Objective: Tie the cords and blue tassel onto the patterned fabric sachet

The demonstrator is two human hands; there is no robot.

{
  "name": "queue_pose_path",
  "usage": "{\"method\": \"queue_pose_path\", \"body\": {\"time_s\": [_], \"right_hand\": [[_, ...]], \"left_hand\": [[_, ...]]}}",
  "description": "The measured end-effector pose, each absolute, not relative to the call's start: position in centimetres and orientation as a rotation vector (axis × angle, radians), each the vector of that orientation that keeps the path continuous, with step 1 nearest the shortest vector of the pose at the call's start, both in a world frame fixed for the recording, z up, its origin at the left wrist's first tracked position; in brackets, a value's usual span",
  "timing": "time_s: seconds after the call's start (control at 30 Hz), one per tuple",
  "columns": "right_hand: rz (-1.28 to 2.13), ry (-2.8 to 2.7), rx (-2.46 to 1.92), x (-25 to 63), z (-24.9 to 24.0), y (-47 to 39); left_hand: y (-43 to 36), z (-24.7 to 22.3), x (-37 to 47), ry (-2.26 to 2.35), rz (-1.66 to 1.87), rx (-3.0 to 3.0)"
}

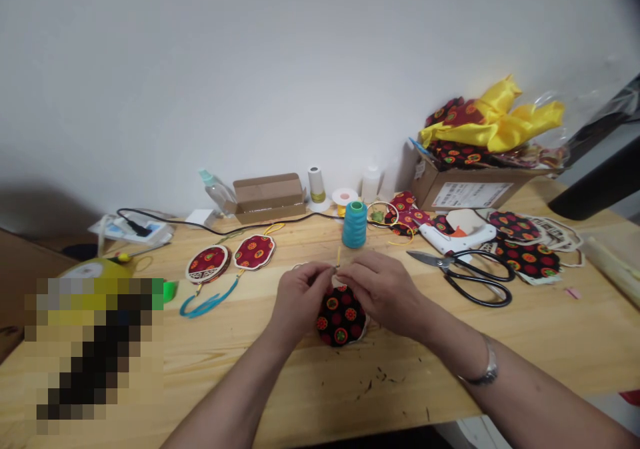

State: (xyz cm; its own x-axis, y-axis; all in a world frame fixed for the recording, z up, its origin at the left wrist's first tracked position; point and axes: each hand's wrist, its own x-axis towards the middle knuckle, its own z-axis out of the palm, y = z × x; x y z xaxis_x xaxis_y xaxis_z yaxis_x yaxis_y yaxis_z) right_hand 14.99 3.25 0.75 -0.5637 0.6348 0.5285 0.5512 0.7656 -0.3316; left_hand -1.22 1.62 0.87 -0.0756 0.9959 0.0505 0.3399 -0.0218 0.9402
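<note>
A round black fabric piece with red and orange flowers [341, 318] lies at the table's front middle, with a pale edge showing. My left hand [303, 297] is closed at its upper left, thumb and forefinger pinched together. From the right, my right hand [383, 289] meets it, fingers also pinched at the top of the piece. A short yellow cord [339, 256] sticks up between the fingertips. What exactly each pinch holds is too small to make out. Just behind my hands stands a teal thread cone [355, 225].
Black-handled scissors [477, 277] and a white glue gun [457, 239] lie right. Two red flowered ornaments [255, 252] lie left, with teal cord [210, 303]. Behind are an open small box [270, 197], spools, bottles and a carton of fabric [467, 190]. A black cable crosses the back.
</note>
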Motion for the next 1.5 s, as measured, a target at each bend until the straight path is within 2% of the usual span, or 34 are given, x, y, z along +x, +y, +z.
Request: {"method": "queue_pose_path", "body": {"time_s": [0.07,0.13,0.27,0.37,0.5,0.67,0.9,1.5], "right_hand": [[0.124,-2.297,-0.852,15.4,1.0,3.7],[0.227,-2.259,-0.853,15.7,1.2,4.2],[0.747,-2.104,-0.952,15.9,1.4,5.2],[1.163,-1.952,-1.014,15.8,1.2,5.7],[1.445,-1.754,-1.059,15.2,0.6,5.7],[1.543,-1.651,-1.105,14.7,0.3,5.0],[1.539,-1.678,-1.098,14.3,1.1,4.3],[1.665,-1.746,-1.013,14.4,0.2,4.2]], "left_hand": [[1.4,0.8,-1.2,1.405,0.998,1.514],[1.2,0.8,-1.2,1.284,0.904,1.492],[0.9,1.0,-1.4,1.093,0.807,1.284],[0.8,1.0,-1.5,1.011,0.909,1.084],[1.1,0.6,-1.6,0.984,1.064,0.937],[1.4,0.5,-1.5,1.099,1.17,0.97],[1.2,1.0,-1.2,1.394,1.209,1.308],[1.1,1.1,-1.3,1.499,1.222,1.418]]}}
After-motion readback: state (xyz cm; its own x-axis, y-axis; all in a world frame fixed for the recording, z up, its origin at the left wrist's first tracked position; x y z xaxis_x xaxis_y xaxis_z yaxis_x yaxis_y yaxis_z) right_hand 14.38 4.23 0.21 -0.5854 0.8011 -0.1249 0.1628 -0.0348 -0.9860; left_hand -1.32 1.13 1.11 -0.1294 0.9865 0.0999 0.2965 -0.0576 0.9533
